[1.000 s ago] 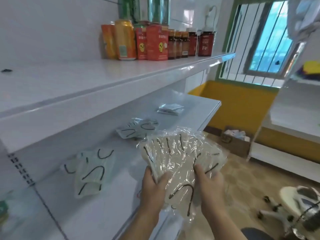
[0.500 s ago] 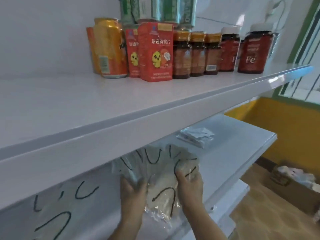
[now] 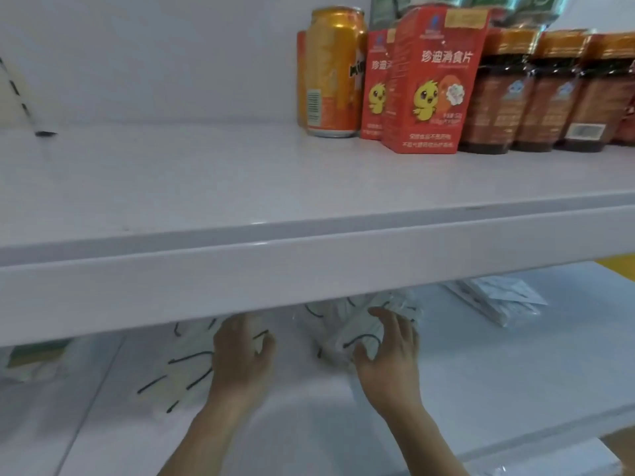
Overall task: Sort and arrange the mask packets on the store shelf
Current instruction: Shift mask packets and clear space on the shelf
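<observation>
Both hands reach under the white upper shelf (image 3: 309, 255) onto the white lower shelf (image 3: 481, 379). The left hand (image 3: 240, 355) lies flat, fingers relaxed, on a clear-wrapped pale mask packet with black ear loops (image 3: 185, 369). The right hand (image 3: 388, 352) — fingers spread and lightly curved — touches a second heap of such packets (image 3: 347, 324), gripping nothing. Above stand an orange drink can (image 3: 331, 70) and a red carton with a yellow chick (image 3: 433, 84).

Mask packets (image 3: 347, 333) now laid on lower shelf (image 3: 481, 365), both hands (image 3: 240, 359) released, apart, fingers (image 3: 386, 319) spread
</observation>
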Motion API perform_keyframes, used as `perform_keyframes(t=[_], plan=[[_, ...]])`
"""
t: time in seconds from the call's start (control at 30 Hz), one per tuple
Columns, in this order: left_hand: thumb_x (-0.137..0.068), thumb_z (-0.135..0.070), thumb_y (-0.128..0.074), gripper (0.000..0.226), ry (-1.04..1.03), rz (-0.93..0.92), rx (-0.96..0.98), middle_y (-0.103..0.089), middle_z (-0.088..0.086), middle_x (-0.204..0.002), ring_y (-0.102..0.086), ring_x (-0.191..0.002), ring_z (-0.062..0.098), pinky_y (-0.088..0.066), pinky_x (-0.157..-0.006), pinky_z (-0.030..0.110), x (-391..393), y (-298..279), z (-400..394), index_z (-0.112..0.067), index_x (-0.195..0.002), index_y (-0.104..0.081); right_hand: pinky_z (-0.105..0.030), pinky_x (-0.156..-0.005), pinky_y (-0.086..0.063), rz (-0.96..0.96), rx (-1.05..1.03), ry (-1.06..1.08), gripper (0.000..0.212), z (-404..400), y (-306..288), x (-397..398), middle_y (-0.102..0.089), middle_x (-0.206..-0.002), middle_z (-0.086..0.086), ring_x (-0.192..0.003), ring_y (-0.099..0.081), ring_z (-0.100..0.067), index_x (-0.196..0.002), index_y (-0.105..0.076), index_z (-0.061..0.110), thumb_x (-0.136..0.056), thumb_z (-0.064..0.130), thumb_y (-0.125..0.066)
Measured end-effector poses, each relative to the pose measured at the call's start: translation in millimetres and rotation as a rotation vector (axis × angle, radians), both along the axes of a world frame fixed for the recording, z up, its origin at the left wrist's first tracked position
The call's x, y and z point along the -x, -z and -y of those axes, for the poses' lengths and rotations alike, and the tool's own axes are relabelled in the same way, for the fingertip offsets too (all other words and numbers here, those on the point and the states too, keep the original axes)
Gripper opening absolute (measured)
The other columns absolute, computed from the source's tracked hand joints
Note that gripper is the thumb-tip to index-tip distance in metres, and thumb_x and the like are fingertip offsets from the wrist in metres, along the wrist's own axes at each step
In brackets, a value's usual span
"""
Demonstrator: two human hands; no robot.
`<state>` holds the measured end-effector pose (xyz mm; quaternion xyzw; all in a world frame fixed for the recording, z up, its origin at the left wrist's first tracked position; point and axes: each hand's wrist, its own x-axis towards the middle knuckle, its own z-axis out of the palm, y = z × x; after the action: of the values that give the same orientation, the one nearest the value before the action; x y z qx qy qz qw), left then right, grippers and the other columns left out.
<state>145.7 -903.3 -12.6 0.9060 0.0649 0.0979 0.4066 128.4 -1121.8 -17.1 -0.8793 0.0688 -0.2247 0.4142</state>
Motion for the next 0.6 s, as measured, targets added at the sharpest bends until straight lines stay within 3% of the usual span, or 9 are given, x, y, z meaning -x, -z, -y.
perform_keyframes(t=[0.07, 0.13, 0.27, 0.4, 0.6], plan=[[-0.095, -0.039, -0.053, 0.054, -0.025, -0.026, -0.165, -0.035, 0.001, -0.152, -0.021, -0.147, 0.023, -0.024, -0.117, 0.048, 14, -1, -20, -0.026, -0.146, -0.041, -0.052, -0.112, -0.035, -0.01, 0.173, -0.09, 0.054, -24, 2, 1, -0.056, -0.133, -0.006, -0.136, -0.039, -0.038, -0.129, -0.059, 0.02, -0.075, 0.022, -0.063], [-0.093, -0.044, -0.049, 0.057, -0.074, -0.034, -0.233, -0.032, 0.003, -0.154, -0.018, -0.148, 0.023, -0.021, -0.117, 0.052, 35, -3, -45, -0.026, -0.147, -0.042, -0.059, -0.115, -0.03, -0.058, 0.233, -0.15, 0.06, -56, -1, 5, -0.051, -0.141, -0.005, -0.144, -0.031, -0.042, -0.136, -0.055, 0.023, -0.076, 0.029, -0.055], [-0.084, -0.051, -0.041, 0.068, -0.234, -0.005, -0.326, -0.04, 0.011, -0.152, -0.029, -0.145, 0.033, -0.031, -0.108, 0.059, 79, -1, -130, -0.021, -0.144, -0.05, -0.059, -0.116, -0.028, -0.072, 0.284, -0.308, 0.059, -144, -1, 16, -0.047, -0.146, -0.002, -0.148, -0.028, -0.037, -0.14, -0.05, 0.027, -0.081, 0.033, -0.058], [-0.09, -0.05, -0.039, 0.067, -0.325, -0.097, -0.31, -0.022, 0.003, -0.16, -0.012, -0.15, 0.023, -0.021, -0.116, 0.048, 135, 2, -237, -0.029, -0.153, -0.032, -0.052, -0.121, -0.023, -0.109, 0.279, -0.45, 0.059, -255, 1, 47, -0.043, -0.15, 0.0, -0.151, -0.02, -0.032, -0.144, -0.045, 0.03, -0.089, 0.026, -0.066], [-0.1, -0.041, -0.05, 0.055, -0.452, -0.038, -0.285, -0.013, -0.009, -0.162, -0.008, -0.15, 0.017, -0.019, -0.119, 0.047, 227, 11, -395, -0.037, -0.151, -0.03, -0.049, -0.114, -0.036, -0.01, 0.205, -0.654, 0.056, -422, 11, 110, -0.05, -0.138, -0.001, -0.139, -0.035, -0.029, -0.137, -0.051, 0.028, -0.085, 0.018, -0.072]])
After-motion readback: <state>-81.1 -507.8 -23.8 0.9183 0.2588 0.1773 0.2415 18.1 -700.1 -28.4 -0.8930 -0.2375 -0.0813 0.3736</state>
